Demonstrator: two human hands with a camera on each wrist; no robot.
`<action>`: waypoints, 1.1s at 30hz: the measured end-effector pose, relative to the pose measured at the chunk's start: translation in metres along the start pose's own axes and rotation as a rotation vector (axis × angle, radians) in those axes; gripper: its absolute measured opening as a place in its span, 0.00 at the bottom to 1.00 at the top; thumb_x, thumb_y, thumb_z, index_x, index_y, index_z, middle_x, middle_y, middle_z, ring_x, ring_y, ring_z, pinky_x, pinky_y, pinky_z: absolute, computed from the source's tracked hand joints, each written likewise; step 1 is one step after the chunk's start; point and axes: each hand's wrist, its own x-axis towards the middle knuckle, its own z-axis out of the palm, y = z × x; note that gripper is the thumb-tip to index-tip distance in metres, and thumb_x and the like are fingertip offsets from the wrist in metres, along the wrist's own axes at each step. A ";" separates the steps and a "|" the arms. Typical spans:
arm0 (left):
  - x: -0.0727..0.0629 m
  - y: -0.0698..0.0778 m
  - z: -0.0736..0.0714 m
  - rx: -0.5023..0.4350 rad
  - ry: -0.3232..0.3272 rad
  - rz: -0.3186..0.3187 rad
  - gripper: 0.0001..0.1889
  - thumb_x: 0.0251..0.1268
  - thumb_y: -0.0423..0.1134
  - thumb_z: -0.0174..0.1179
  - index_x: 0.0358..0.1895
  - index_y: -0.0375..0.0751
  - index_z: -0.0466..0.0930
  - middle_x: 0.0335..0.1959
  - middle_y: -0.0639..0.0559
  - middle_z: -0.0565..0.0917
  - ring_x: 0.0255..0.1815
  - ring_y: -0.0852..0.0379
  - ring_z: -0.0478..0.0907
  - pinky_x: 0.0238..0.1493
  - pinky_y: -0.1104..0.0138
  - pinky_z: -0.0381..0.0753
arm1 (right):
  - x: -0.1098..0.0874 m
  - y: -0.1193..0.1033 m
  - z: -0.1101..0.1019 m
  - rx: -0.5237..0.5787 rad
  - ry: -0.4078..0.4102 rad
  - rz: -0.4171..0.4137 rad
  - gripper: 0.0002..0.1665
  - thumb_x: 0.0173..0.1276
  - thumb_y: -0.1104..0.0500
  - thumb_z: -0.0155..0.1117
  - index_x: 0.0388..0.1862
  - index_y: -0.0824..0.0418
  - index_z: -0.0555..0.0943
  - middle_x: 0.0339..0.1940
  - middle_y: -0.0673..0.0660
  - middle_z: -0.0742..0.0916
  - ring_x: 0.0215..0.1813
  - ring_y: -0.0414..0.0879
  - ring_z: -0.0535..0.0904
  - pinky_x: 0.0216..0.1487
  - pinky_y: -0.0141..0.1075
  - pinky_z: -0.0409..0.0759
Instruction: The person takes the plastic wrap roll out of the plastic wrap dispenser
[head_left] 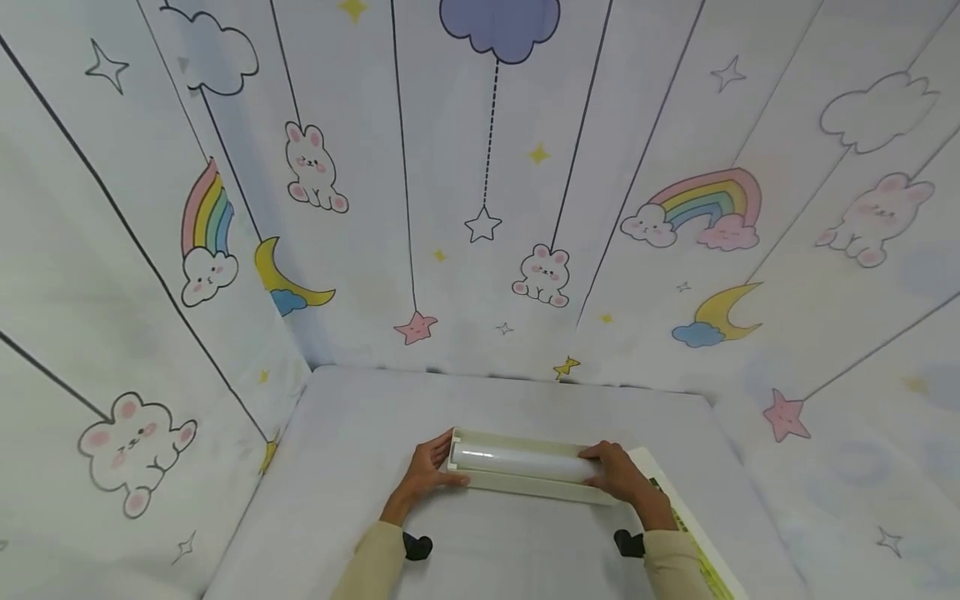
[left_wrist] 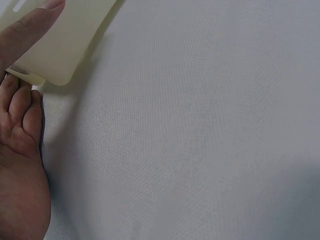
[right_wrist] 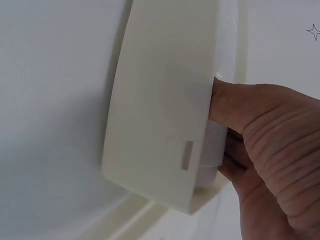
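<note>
A long cream plastic dispenser box (head_left: 536,486) lies across the white surface, its top uncovered. Inside it sits a shiny roll of clear wrap (head_left: 517,460). My left hand (head_left: 426,472) holds the box's left end, thumb along the front wall and the other fingers at the end. In the left wrist view that thumb lies over the cream wall (left_wrist: 62,50). My right hand (head_left: 621,477) grips the roll's right end, thumb and fingers reaching inside the box. In the right wrist view the front wall (right_wrist: 155,110), with a small slot, hides part of the roll.
To the right, partly under my right forearm, lies a long white piece with a yellow-green printed strip (head_left: 693,533). The white tabletop (head_left: 360,408) meets cloth walls (head_left: 480,275) printed with rabbits, stars and rainbows. Black straps show at both wrists.
</note>
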 end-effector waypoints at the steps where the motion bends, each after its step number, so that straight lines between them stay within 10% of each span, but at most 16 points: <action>1: 0.000 -0.001 0.000 0.000 0.001 0.001 0.56 0.55 0.31 0.84 0.84 0.23 0.58 0.82 0.24 0.67 0.83 0.28 0.68 0.81 0.65 0.75 | 0.000 0.002 0.001 -0.002 -0.004 -0.013 0.25 0.56 0.65 0.87 0.53 0.69 0.91 0.50 0.63 0.93 0.56 0.64 0.88 0.63 0.60 0.87; 13: 0.002 0.002 0.000 0.012 -0.035 0.097 0.55 0.56 0.31 0.84 0.82 0.18 0.58 0.80 0.20 0.67 0.82 0.34 0.72 0.80 0.64 0.77 | 0.000 0.007 0.004 0.076 0.018 -0.067 0.24 0.56 0.67 0.86 0.52 0.72 0.90 0.52 0.69 0.93 0.55 0.68 0.88 0.58 0.54 0.89; 24: 0.002 -0.007 0.000 -0.056 0.017 -0.072 0.59 0.49 0.38 0.88 0.85 0.31 0.61 0.83 0.34 0.69 0.84 0.36 0.69 0.79 0.73 0.74 | 0.003 -0.001 -0.016 0.195 -0.009 0.027 0.30 0.53 0.68 0.87 0.56 0.75 0.89 0.55 0.71 0.92 0.54 0.63 0.89 0.56 0.49 0.90; 33: -0.003 0.002 0.004 0.005 -0.004 -0.013 0.56 0.54 0.30 0.85 0.84 0.24 0.59 0.82 0.25 0.67 0.83 0.31 0.69 0.82 0.63 0.74 | 0.002 -0.010 -0.041 0.248 -0.013 -0.028 0.27 0.58 0.71 0.84 0.57 0.76 0.88 0.54 0.72 0.92 0.51 0.59 0.91 0.49 0.38 0.91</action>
